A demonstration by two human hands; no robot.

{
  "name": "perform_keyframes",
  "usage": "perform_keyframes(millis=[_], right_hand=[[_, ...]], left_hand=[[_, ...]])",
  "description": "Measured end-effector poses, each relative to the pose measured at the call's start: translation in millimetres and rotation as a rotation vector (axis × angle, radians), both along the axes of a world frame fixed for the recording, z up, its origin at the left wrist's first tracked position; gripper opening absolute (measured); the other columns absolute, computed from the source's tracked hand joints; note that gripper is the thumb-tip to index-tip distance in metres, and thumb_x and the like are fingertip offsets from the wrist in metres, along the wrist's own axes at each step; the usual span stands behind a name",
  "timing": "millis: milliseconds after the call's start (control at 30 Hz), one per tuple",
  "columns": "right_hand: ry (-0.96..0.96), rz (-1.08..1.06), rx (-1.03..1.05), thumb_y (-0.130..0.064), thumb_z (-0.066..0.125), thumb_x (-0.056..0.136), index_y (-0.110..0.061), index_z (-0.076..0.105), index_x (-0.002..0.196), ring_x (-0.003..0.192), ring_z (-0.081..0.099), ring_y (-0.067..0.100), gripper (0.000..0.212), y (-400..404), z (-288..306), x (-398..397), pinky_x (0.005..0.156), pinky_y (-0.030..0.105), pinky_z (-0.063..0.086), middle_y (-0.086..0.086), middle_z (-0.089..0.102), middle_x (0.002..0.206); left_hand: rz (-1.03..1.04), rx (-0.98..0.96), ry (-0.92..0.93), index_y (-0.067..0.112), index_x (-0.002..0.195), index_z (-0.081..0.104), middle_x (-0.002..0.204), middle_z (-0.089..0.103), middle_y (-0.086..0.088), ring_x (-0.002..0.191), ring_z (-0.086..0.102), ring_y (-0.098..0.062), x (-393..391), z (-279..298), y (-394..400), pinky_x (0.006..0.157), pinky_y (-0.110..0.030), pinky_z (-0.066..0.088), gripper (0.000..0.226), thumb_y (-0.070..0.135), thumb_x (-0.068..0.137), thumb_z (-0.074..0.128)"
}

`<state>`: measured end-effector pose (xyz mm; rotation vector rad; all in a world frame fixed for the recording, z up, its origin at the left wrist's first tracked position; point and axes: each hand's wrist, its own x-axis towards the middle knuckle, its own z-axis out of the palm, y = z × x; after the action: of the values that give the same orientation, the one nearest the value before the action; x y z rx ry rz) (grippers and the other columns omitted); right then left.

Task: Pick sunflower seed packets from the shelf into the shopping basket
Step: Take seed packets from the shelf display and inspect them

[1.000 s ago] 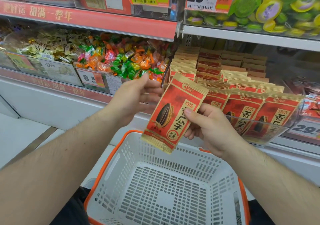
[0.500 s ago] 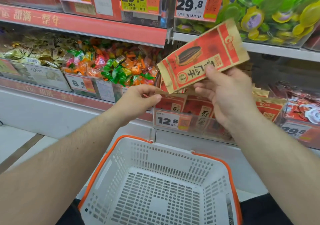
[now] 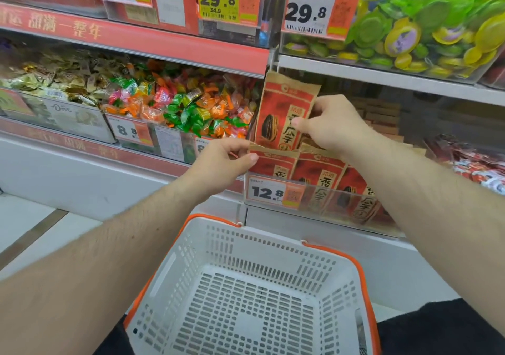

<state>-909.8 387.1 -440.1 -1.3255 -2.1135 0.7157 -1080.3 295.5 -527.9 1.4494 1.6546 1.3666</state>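
Red-and-kraft seed packet [image 3: 284, 111] upright above shelved packets [image 3: 319, 169]; white basket [image 3: 246, 294] apparently empty.

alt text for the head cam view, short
A person's right hand holds a sunflower seed packet upright at the shelf; the left hand pinches another packet in the bin, above an empty white shopping basket.

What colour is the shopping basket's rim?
Orange, on a white shopping basket, seen in the head view.

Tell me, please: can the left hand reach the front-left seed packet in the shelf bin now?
Probably yes: the left hand already pinches the top edge of that front-left packet, and nothing lies between them.
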Motion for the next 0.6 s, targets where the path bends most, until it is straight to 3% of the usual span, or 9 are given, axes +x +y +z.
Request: perform_keyframes(millis=[67,200,300,367,467,600], right_hand=[[-0.061,0.016,-0.023,-0.029,0.074,0.087,-0.024,0.073,0.105,0.095,0.066,0.018,0.020,1,-2,-2,0.087,0.037,0.053,-0.005,0.071,0.101],[0.006,-0.012,0.073,-0.024,0.079,0.082,-0.026,0.070,0.107,0.097,0.062,0.013,0.027,5,3,-7,0.088,0.033,0.053,-0.007,0.065,0.103],[-0.108,-0.004,0.194,-0.020,0.072,0.088,-0.025,0.072,0.089,0.095,0.059,0.012,0.005,6,4,-12,0.078,0.028,0.046,-0.008,0.064,0.097],[-0.208,-0.001,0.234,-0.019,0.071,0.089,-0.026,0.069,0.078,0.093,0.059,0.014,0.014,6,2,-17,0.076,0.029,0.046,-0.007,0.064,0.093],[-0.315,-0.033,0.224,-0.018,0.072,0.088,-0.028,0.066,0.072,0.094,0.062,0.017,0.020,10,-5,-22,0.082,0.036,0.054,-0.005,0.066,0.092],[-0.360,-0.045,0.192,-0.020,0.072,0.088,-0.027,0.070,0.078,0.095,0.063,0.019,0.011,13,-4,-23,0.093,0.044,0.053,-0.006,0.067,0.091]], left_hand=[[-0.005,0.003,0.006,0.029,0.092,0.072,0.072,0.052,0.002,0.060,0.047,-0.004,1,2,-1,0.058,-0.013,0.042,0.020,0.012,0.097,0.063],[-0.001,0.007,0.012,0.036,0.089,0.070,0.074,0.054,0.004,0.070,0.051,-0.010,4,5,-2,0.064,-0.018,0.047,0.024,0.015,0.097,0.062],[0.010,0.002,0.009,0.037,0.088,0.070,0.076,0.055,0.003,0.074,0.052,-0.013,5,5,-2,0.073,-0.030,0.049,0.024,0.016,0.097,0.062],[0.019,0.000,0.007,0.038,0.087,0.071,0.077,0.058,0.004,0.077,0.055,-0.013,5,5,-2,0.080,-0.035,0.054,0.025,0.017,0.098,0.062],[0.030,0.003,0.000,0.039,0.087,0.073,0.075,0.065,0.013,0.083,0.061,-0.013,5,5,-2,0.091,-0.045,0.057,0.027,0.018,0.099,0.061],[0.035,0.013,0.009,0.039,0.089,0.073,0.069,0.063,0.020,0.080,0.060,-0.010,7,6,-3,0.088,-0.041,0.057,0.027,0.017,0.099,0.060]])
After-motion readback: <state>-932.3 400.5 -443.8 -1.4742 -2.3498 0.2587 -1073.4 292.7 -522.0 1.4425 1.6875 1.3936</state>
